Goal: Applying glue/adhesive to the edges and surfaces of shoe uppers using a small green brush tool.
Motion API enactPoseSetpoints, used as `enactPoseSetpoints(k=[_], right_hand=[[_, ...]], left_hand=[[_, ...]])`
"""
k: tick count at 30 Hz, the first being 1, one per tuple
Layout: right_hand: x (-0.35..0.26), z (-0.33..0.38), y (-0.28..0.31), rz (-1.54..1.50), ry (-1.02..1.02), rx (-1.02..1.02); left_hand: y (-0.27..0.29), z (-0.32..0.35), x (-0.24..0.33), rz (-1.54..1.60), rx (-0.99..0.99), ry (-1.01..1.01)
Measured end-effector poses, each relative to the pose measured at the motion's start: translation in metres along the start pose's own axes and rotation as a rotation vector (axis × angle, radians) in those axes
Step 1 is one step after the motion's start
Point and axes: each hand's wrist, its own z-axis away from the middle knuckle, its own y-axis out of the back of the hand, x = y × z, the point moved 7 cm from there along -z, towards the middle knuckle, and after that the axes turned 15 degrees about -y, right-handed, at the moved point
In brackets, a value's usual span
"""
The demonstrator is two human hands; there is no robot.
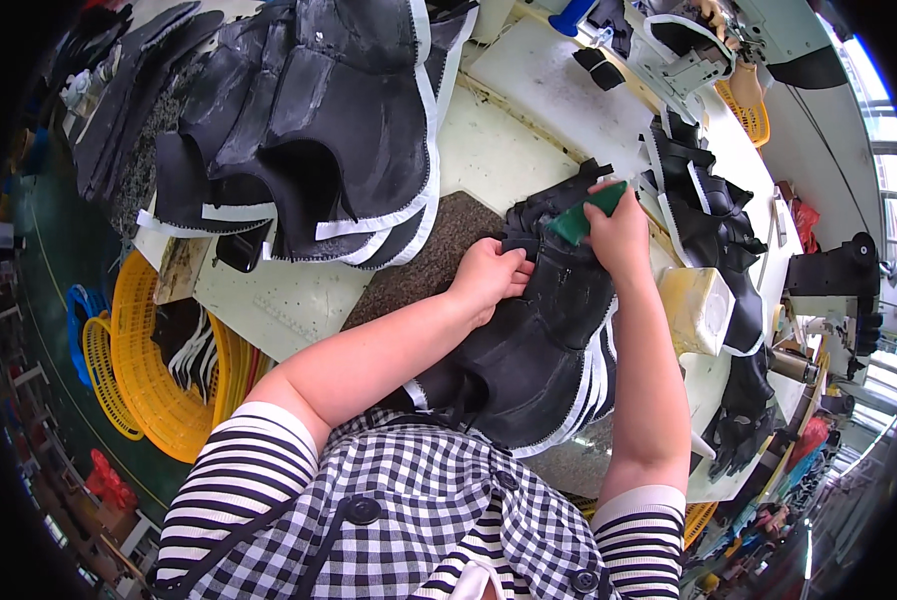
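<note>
A stack of black shaped pieces with white toothed edging (538,375) lies in front of me, over the near edge of the table. My left hand (493,278) has its fingers curled and pinched at the upper left edge of the top piece. In my right hand (618,232) is a flat green tool (574,222), like a scraper or block; its exact kind is unclear. Its lower end meets the black straps or flaps (558,190) at the far end of the stack. My right fingers partly cover the tool.
A larger pile of black pieces (348,120) stands at the left, with a dark stone slab (458,215) beside it. On the right are a yellowish-white block (698,310) and more black pieces (708,200). Yellow baskets (133,350) sit lower left. A co-worker's hand (745,85) is near a sewing machine.
</note>
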Motion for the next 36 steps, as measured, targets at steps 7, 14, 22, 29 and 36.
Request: enactPoseSetpoints(k=[7, 14, 22, 29, 36], right_hand=[[-0.003, 0.09, 0.022, -0.153, 0.23, 0.155], [0.004, 0.151, 0.005, 0.002, 0.674, 0.319], [0.013, 0.167, 0.01, -0.077, 0.713, 0.328], [0.068, 0.136, -0.004, -0.55, 0.121, 0.098], [0.04, 0.155, 0.0, -0.342, 0.106, -0.01]], left_hand=[[0.002, -0.002, -0.002, 0.026, 0.028, 0.021], [-0.002, 0.0, 0.005, -0.065, 0.02, -0.046], [-0.007, -0.004, 0.022, -0.165, 0.024, -0.207], [-0.008, -0.018, 0.033, -0.423, -0.046, -0.356], [0.0, -0.02, 0.03, -0.408, -0.016, -0.352]])
